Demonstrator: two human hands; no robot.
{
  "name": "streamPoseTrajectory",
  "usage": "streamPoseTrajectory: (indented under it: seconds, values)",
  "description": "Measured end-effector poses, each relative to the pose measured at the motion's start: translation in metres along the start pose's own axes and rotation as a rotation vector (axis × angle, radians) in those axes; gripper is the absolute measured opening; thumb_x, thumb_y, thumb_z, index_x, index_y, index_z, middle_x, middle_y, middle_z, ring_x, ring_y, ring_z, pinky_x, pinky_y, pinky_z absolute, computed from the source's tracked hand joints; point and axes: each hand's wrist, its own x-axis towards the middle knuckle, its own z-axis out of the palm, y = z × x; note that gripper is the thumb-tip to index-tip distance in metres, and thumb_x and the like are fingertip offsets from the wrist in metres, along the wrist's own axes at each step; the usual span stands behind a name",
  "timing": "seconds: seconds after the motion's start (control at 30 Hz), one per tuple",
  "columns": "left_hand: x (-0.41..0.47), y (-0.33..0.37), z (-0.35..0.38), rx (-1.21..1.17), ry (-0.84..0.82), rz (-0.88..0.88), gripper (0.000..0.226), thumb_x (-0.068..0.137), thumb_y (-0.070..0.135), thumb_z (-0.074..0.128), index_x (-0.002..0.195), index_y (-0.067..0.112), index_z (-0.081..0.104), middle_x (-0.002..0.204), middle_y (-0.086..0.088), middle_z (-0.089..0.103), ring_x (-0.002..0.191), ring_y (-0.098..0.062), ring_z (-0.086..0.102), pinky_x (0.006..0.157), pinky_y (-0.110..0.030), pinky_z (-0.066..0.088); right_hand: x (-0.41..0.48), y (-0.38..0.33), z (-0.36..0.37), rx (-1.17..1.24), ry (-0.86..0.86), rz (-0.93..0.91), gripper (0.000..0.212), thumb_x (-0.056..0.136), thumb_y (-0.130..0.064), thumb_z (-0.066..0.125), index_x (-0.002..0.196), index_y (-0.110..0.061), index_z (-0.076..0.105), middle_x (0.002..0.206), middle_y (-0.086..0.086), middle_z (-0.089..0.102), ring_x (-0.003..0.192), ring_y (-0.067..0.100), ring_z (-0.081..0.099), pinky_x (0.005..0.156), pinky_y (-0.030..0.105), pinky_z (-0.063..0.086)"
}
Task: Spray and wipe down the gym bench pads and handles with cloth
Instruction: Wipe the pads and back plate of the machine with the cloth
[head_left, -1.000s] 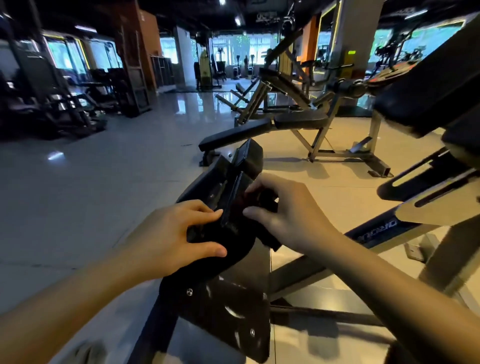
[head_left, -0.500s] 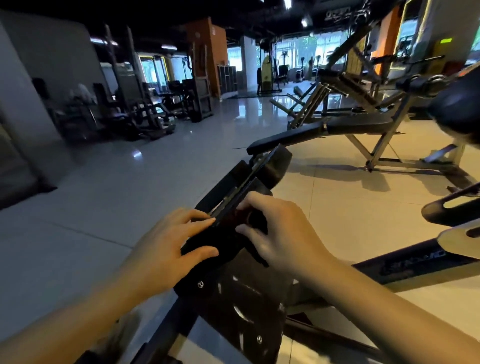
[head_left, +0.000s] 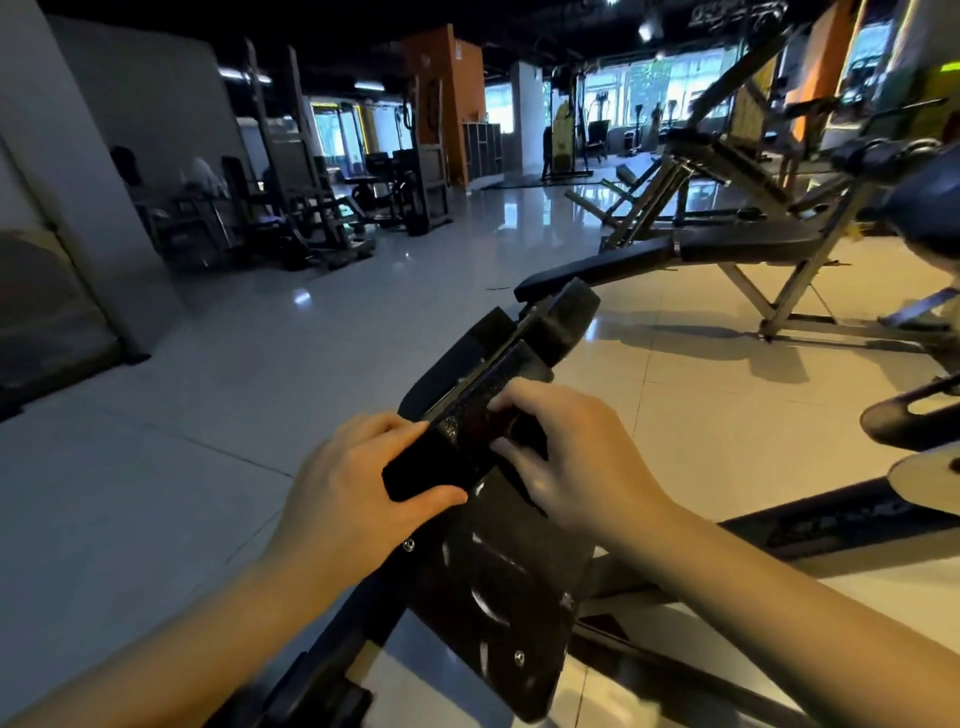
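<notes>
The black pad (head_left: 426, 467) is clasped in the left hand (head_left: 358, 499), with the fingers laid over its top and the thumb pressed under its near edge. Just right of that grip, across the speckled bar (head_left: 488, 389), the pad's other part is pinched between the curled fingers and thumb of the right hand (head_left: 576, 467). Both forearms are stretched forward, with the black plate (head_left: 498, 587) lying between the wrists.

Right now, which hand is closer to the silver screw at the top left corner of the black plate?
Left. The left hand grips the black pad just above the screw; the right hand holds the speckled bar farther up, across the plate.
</notes>
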Motion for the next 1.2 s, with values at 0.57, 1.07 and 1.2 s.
streamPoseTrajectory:
  seconds: [0.57, 1.07, 1.2]
  values:
    - [-0.002, 0.018, -0.005, 0.061, -0.064, -0.099, 0.056, 0.082, 0.060, 0.072, 0.131, 0.034, 0.064, 0.104, 0.023, 0.051, 0.101, -0.001, 0.049, 0.089, -0.028, 0.047, -0.004, -0.002, 0.002, 0.028, 0.012, 0.130, 0.020, 0.094, -0.022, 0.070, 0.113, -0.025, 0.065, 0.108, -0.005, 0.070, 0.101, 0.016, 0.065, 0.086, 0.036, 0.055]
    - [-0.007, 0.009, 0.003, 0.020, -0.017, -0.096, 0.061, 0.080, 0.067, 0.063, 0.131, 0.034, 0.063, 0.106, 0.020, 0.050, 0.102, -0.002, 0.047, 0.089, -0.028, 0.044, -0.003, -0.012, 0.002, 0.000, 0.018, 0.106, 0.017, 0.092, -0.025, 0.073, 0.108, -0.026, 0.066, 0.096, -0.013, 0.065, 0.087, 0.006, 0.060, 0.073, 0.021, 0.048]
    - [-0.010, 0.008, 0.009, -0.046, 0.062, -0.080, 0.064, 0.076, 0.065, 0.064, 0.129, 0.028, 0.066, 0.107, 0.018, 0.052, 0.103, -0.004, 0.048, 0.087, -0.029, 0.044, 0.022, 0.024, 0.003, 0.003, 0.105, 0.204, 0.018, 0.093, -0.025, 0.073, 0.110, -0.024, 0.066, 0.100, -0.011, 0.064, 0.092, 0.007, 0.060, 0.073, 0.016, 0.047]
